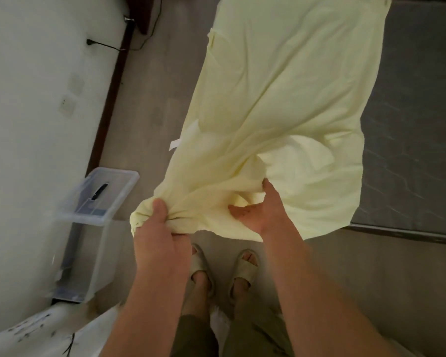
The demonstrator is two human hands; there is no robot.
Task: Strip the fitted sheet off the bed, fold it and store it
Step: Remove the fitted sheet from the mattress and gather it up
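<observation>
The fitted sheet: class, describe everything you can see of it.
The fitted sheet is pale yellow, soft, creased cloth. Its far part lies on the dark grey mattress; its near end is lifted above the floor. The left hand grips a bunched corner; the right hand holds a fold beside it. A small white tag shows at its left edge.

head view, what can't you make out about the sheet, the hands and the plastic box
All in the head view:
sheet: its far end runs up to the top edge; the corner in the left hand is lost in bunched cloth.
right hand: fingers lie in a fold, so its grip is unclear.
plastic box: motion blur; the dark thing at its lid is unreadable.
mattress: cut by the right edge.
</observation>
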